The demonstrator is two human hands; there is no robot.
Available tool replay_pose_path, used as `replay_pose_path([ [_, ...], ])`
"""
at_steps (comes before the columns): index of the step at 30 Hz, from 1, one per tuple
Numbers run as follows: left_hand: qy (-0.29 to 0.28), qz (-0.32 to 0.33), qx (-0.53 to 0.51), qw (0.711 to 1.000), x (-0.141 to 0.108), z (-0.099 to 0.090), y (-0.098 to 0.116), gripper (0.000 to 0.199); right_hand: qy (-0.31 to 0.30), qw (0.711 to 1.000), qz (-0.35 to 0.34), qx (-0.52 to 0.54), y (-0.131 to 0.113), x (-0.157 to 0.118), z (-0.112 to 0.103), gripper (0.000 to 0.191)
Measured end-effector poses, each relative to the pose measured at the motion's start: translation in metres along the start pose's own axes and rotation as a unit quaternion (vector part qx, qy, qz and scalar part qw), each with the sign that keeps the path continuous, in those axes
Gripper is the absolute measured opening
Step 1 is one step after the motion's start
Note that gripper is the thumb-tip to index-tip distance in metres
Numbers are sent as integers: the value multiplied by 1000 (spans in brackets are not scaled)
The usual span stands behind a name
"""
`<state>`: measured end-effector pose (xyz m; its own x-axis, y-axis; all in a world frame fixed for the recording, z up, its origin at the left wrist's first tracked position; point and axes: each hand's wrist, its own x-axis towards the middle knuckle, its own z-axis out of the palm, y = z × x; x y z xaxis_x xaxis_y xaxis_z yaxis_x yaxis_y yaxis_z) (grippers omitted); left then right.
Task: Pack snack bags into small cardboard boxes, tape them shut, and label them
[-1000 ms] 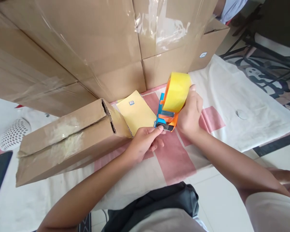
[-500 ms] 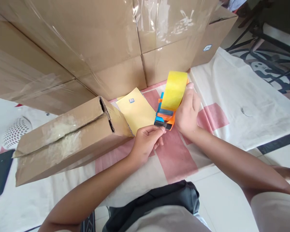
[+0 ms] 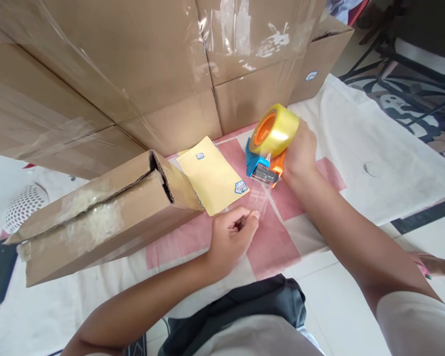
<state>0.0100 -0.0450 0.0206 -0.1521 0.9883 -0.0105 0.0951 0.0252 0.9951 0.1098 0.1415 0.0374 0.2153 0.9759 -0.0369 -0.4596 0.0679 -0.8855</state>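
My right hand [image 3: 300, 148] grips a blue and orange tape dispenser [image 3: 257, 163] that carries a yellowish roll of packing tape [image 3: 284, 131]. A clear strip of tape [image 3: 259, 195] stretches down from the dispenser, its end pinched between the thumb and fingers of my left hand [image 3: 233, 235]. Just left of the strip lies a yellow sheet [image 3: 211, 173] with small stickers on it. A narrow cardboard box [image 3: 107, 217] rests at the left, its end flaps parted at the near corner and its top seam covered with tape.
Large taped cardboard boxes [image 3: 163, 64] form a wall behind. A pink and white cloth [image 3: 278, 242] covers the surface. At the left are a dark phone-like slab [image 3: 0, 272] and a white perforated object [image 3: 25, 205]. A chair [image 3: 422, 54] stands at the far right; a person's foot [image 3: 428, 264] shows below.
My right hand has tilted and lifted the dispenser away, while my left hand has moved down and toward me. A strip of tape now spans the gap between them.
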Motion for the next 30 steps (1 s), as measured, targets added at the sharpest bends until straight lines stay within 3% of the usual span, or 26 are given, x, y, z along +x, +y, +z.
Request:
replay_pose_path([
  [3, -11, -25, -13, 1000, 1, -2, -4, 41, 32, 995, 51, 74, -1, 10, -3, 26],
  [7, -34, -101, -26, 994, 10, -10, -4, 42, 5, 990, 107, 96, 4, 11, -5, 21],
  [14, -71, -156, 109, 979, 18, -31, 1, 55, -13, 987, 95, 127, -2, 4, -4, 20],
  [16, -88, -144, 163, 972, 19, -35, 2, 56, -16, 986, 108, 128, -9, 5, -5, 22],
  [18, -81, -107, 193, 972, 20, -38, 3, 42, -12, 988, 97, 117, -15, 6, -5, 25],
  [19, -70, -84, 189, 976, 21, -38, 5, 36, -9, 991, 79, 111, -17, 6, -6, 26],
  [22, -52, -33, 127, 990, 27, -34, 9, 58, -15, 995, 20, 96, -21, -1, -4, 24],
  [27, -78, -15, 57, 995, 34, -20, 9, 28, -53, 998, 8, 22, -19, -24, 3, 28],
  [30, -69, 11, 72, 995, 34, -19, 3, 30, -74, 997, 17, -14, -14, -31, 3, 31],
])
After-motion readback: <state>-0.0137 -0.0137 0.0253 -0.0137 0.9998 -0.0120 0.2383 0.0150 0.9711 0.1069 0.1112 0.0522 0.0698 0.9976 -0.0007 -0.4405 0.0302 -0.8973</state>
